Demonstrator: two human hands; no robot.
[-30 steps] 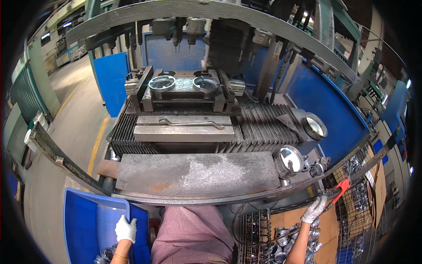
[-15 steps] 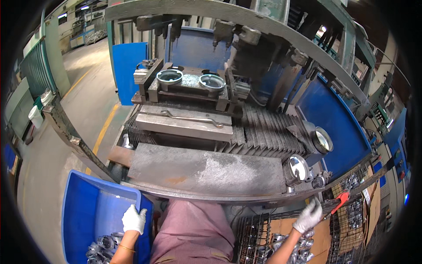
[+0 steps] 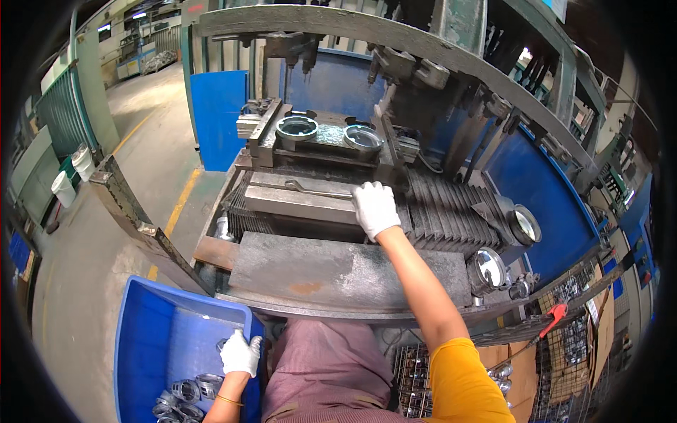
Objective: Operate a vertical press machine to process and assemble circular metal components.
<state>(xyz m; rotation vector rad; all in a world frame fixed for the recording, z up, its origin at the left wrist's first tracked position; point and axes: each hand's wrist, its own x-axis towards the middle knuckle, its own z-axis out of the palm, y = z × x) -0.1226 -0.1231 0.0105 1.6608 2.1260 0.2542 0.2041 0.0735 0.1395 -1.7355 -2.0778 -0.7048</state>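
Your right hand [image 3: 376, 209] is no longer hovering near the red-handled tool [image 3: 557, 314], off to the right of the grey steel plate [image 3: 310, 271]; it is now reaching across to the steel bar [image 3: 303, 206] behind that plate. Its fingers are curling over the right end of the double-ended wrench [image 3: 321, 192], which is lying along the bar; the covered end is hidden, so I cannot tell whether they are clamping it. Your left hand [image 3: 240, 352] is staying at the blue bin [image 3: 144, 331], front-left of the plate, now with a dark piece showing beside it; I cannot tell what it is gripping.

Your right forearm [image 3: 412, 278] is crossing the plate and hiding part of it. A frame post [image 3: 130, 204] is leaning to the plate's left. Two metal rings [image 3: 297, 127] are sitting in the fixture [image 3: 329, 134] well behind the plate, and a round metal housing [image 3: 488, 269] is standing beside its right end.
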